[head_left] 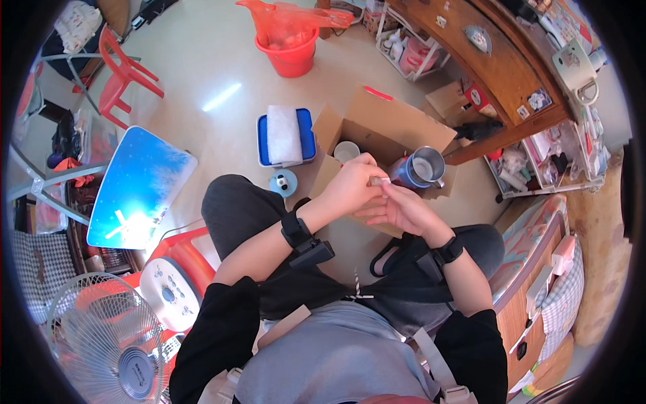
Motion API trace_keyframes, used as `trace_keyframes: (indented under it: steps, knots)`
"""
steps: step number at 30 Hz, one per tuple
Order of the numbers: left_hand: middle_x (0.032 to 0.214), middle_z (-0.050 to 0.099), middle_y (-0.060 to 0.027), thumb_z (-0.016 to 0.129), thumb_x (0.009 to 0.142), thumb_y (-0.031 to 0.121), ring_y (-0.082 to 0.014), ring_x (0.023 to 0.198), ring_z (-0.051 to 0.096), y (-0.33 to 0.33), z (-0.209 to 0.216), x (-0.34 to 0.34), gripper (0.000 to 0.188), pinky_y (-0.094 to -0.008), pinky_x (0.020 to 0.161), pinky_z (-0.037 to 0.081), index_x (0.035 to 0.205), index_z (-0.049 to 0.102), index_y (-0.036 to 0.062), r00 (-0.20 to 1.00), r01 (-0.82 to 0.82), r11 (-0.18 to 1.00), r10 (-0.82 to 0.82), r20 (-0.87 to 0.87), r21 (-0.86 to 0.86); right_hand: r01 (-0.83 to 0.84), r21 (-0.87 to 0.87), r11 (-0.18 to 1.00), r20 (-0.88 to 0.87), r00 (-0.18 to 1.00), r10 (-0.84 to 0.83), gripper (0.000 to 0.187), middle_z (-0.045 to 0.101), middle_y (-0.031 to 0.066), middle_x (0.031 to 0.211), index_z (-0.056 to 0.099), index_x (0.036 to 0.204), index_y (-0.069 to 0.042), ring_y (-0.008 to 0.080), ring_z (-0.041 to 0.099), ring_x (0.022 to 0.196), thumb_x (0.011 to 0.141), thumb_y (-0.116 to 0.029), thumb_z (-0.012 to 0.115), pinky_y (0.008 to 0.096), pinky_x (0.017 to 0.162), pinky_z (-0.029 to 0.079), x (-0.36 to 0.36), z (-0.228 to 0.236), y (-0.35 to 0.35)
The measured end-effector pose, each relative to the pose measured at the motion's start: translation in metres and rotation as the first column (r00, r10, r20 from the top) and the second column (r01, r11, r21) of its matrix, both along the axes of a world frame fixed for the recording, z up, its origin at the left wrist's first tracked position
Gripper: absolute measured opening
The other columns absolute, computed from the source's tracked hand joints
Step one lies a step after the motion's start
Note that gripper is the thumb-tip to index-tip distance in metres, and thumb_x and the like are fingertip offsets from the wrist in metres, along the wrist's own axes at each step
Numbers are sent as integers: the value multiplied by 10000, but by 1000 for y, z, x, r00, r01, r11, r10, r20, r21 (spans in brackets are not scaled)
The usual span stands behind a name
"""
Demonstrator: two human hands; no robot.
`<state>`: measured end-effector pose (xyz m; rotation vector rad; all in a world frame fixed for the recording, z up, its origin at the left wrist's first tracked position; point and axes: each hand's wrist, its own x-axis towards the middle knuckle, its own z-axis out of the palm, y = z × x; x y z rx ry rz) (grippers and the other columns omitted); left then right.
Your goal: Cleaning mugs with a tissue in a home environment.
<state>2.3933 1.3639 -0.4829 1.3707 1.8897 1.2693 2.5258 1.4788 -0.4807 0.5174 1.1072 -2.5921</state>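
My left hand (355,187) and my right hand (409,210) meet above the near side of an open cardboard box (388,120). The left fingers are closed in a pinch around a small pale thing (381,181), mostly hidden and too small to name. My right thumb and fingertips press at the same spot, with the other right fingers stretched below toward the left hand. Just beyond the right hand stands a blue mug with a metal rim and inside (426,165). A white cup (346,151) sits in the box behind the left hand.
Left of the box are a blue tub with a white cloth (285,138) and a small round light-blue container (283,182). A red bucket (294,62) stands farther off. A fan (108,343) and a blue-topped table (138,182) are at left, a wooden desk (494,67) at right.
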Motion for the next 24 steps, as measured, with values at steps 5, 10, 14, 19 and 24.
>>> trace_keyframes:
  steps: [5, 10, 14, 19, 24]
  knots:
    - [928, 604, -144, 622, 738, 64, -299, 766, 605, 0, -7, 11, 221, -339, 644, 482, 952, 619, 12, 983, 111, 982, -131, -130, -152, 2, 18, 1000, 91, 996, -3, 330, 583, 121, 1093, 473, 1142, -26, 237, 618, 940, 969, -296, 390, 324, 784, 502, 6, -6, -1]
    - [947, 604, -168, 637, 735, 96, -328, 785, 595, -2, -5, 14, 352, -356, 683, 484, 1057, 535, -7, 982, 185, 970, -187, 2, -155, -160, 457, 875, 187, 979, 81, 298, 636, 78, 904, 546, 1002, -2, 174, 644, 794, 955, -272, 429, 258, 678, 498, 10, -11, 7]
    - [916, 608, -175, 646, 760, 155, -347, 786, 589, -3, 6, 8, 370, -369, 689, 481, 1070, 523, -4, 965, 262, 958, -261, 24, -116, -118, 550, 827, 118, 991, 63, 274, 596, 16, 755, 581, 929, -6, 103, 587, 624, 924, -256, 468, 226, 584, 463, 12, -11, 17]
    - [926, 615, -184, 612, 808, 306, -365, 838, 590, -15, -3, 3, 416, -404, 733, 477, 1095, 544, 14, 888, 293, 767, -439, -135, -570, -210, 718, 664, 191, 976, 103, 259, 528, 10, 625, 596, 963, -29, 84, 500, 529, 856, -257, 537, 235, 505, 409, 15, 5, 25]
    - [1003, 600, -207, 588, 817, 331, -360, 942, 572, -21, -21, 7, 436, -410, 796, 465, 1106, 549, 6, 805, 375, 580, -591, -57, -723, -443, 678, 586, 322, 896, 305, 323, 551, 37, 629, 610, 914, -35, 115, 517, 518, 852, -341, 528, 272, 509, 424, 18, -4, 17]
